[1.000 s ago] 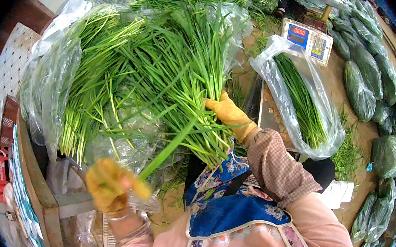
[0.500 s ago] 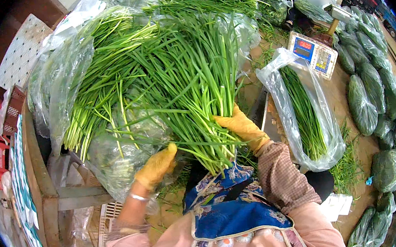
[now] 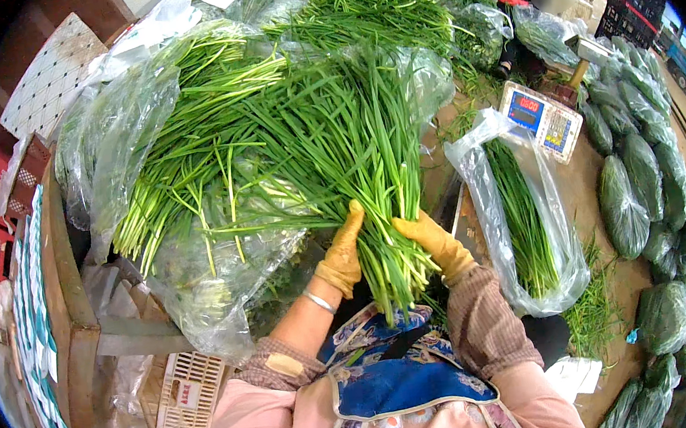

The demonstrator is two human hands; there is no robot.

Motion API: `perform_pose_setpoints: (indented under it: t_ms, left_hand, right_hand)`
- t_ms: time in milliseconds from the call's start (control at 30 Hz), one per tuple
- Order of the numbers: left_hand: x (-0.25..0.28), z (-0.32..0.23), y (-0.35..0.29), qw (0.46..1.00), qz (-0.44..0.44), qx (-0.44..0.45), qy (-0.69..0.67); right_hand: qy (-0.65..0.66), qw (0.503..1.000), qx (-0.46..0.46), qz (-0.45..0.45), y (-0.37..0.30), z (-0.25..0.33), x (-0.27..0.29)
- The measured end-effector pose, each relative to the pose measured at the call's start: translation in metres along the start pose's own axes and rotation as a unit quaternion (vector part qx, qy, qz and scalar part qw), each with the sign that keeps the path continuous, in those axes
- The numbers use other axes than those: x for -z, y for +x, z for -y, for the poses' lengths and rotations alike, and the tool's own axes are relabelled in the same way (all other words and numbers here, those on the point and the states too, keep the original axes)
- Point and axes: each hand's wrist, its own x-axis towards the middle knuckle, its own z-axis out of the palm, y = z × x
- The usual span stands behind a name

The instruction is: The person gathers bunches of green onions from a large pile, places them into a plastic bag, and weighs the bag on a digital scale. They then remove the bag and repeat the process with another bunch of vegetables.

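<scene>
A thick bunch of garlic chives [image 3: 381, 181] stands between my hands, its pale stem ends toward my apron and its green leaves fanning away from me. My left hand [image 3: 342, 256], in a yellow glove, grips the bunch on its left side. On the other side my right hand [image 3: 436, 244], gloved alike, is closed around the stems. Beyond and to the left lies a large heap of loose chives [image 3: 178, 160] on clear plastic sheeting [image 3: 203, 312]. To my right, an open clear bag [image 3: 570, 265] holds another portion of chives [image 3: 520, 212].
A digital scale display [image 3: 540, 120] stands behind the open bag. Several filled bags of greens [image 3: 627, 192] line the right side. A co-worker with red gloves [image 3: 514, 0] sits at the far right. A cream plastic crate [image 3: 187, 397] and a wooden table edge [image 3: 79, 325] are at the left.
My left hand has moved right and taken hold of the bunch, which it was apart from before. The bunch now stands more upright, gathered tighter at the stems.
</scene>
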Motion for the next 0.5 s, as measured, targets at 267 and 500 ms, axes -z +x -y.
perform_pose_setpoints:
  t_ms: [267, 500]
  left_hand:
    - [-0.118, 0.016, -0.026, 0.982, 0.183, -0.036, 0.029]
    - [-0.175, 0.029, 0.035, 0.823, 0.404, -0.292, 0.273]
  right_hand:
    - [-0.357, 0.925, 0.082, -0.096, -0.106, 0.146, -0.031]
    - [-0.409, 0.854, 0.157, -0.28, -0.164, 0.21, -0.035]
